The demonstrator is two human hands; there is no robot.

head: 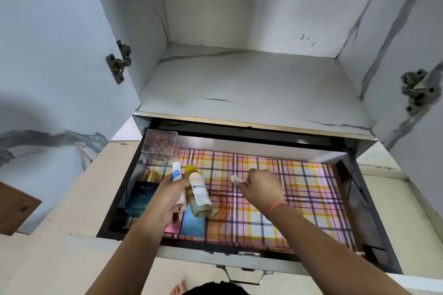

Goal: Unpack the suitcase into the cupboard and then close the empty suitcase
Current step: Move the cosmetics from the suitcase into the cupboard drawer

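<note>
Head: yellow-capped amber bottle (199,193)

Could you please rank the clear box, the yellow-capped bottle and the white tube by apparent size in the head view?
1. clear box and yellow-capped bottle: too alike to rank; the box lies farther back.
2. white tube, clearly smallest, its lower part hidden in the left hand.
</note>
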